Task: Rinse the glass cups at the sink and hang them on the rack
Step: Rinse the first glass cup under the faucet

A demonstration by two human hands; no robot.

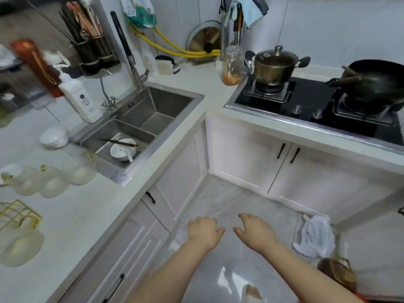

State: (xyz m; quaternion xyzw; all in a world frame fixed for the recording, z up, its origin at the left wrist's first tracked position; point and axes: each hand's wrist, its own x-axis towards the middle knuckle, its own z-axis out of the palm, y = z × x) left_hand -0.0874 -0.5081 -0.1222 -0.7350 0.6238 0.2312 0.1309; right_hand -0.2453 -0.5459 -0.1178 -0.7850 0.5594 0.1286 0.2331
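Note:
Several clear glass cups with gold handles lie on the white counter to the left of the steel sink. Another glass cup lies below a gold wire rack at the left edge. Over the sink stands a tall faucet. A white bowl with a spoon and chopsticks sits in the sink's near basin. My left hand and my right hand hover side by side over the floor, fingers loosely curled, holding nothing, well right of the cups.
A white soap bottle and an upturned white bowl stand left of the sink. On the stove at right sit a lidded pot and a wok. A jar stands between them. A plastic bag lies on the floor.

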